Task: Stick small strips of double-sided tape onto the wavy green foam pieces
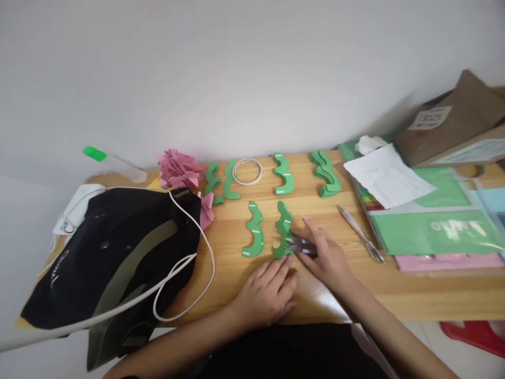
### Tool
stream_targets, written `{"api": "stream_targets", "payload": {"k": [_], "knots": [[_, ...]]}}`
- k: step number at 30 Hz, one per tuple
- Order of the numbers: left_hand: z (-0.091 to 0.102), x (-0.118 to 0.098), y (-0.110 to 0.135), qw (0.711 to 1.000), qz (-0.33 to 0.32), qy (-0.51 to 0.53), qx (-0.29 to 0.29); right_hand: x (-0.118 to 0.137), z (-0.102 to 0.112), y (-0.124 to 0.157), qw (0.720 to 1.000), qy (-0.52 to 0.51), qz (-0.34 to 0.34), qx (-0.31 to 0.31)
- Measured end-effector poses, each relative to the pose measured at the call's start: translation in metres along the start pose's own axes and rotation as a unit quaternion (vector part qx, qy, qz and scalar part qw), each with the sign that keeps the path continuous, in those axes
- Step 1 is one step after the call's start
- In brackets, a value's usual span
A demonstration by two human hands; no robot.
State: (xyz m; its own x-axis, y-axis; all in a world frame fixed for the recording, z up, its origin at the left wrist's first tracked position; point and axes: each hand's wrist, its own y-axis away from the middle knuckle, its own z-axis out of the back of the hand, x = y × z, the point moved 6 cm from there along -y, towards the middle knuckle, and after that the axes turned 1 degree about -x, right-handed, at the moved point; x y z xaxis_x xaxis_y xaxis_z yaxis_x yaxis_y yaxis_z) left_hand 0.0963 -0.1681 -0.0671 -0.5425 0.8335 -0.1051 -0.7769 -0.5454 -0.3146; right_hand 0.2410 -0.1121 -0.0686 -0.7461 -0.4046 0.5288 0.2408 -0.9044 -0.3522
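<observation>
My right hand [325, 256] grips small metal snips [300, 246], whose parted blades point left over a wavy green paper piece [282, 223]. A pale strip shows on that piece. At its lower end, the fingertips of my left hand [268, 292] touch the paper, with the fingers stretched out and the palm down. Just to the left lies another wavy green piece [255, 231] with several white strips. Behind them are a stack of green wavy pieces [325, 173], a green piece with white strips [283, 176] and a white tape ring [261, 173] partly over a green piece [230, 181].
On the left are a black bag [118, 252], a white cable [213, 263], pink paper flowers [179, 168] and a green-capped clear tube [118, 164]. To the right lie a pen [361, 234], packs of coloured paper [410, 231], a white sheet [389, 176] and a cardboard box [453, 121].
</observation>
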Motion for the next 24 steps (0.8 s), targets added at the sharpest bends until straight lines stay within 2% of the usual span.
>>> {"api": "stream_targets", "payload": {"k": [8, 15, 24], "knots": [[-0.002, -0.001, 0.001, 1.000, -0.001, 0.007, 0.001, 0.000, 0.000, 0.000, 1.000, -0.008, 0.005, 0.001], [0.006, 0.000, -0.002, 0.999, 0.003, 0.009, -0.041, -0.001, -0.001, 0.000, 1.000, -0.022, 0.002, 0.005], [0.008, 0.000, -0.003, 0.999, -0.005, 0.011, -0.038, 0.001, 0.001, -0.002, 1.000, -0.005, 0.008, 0.007]]}}
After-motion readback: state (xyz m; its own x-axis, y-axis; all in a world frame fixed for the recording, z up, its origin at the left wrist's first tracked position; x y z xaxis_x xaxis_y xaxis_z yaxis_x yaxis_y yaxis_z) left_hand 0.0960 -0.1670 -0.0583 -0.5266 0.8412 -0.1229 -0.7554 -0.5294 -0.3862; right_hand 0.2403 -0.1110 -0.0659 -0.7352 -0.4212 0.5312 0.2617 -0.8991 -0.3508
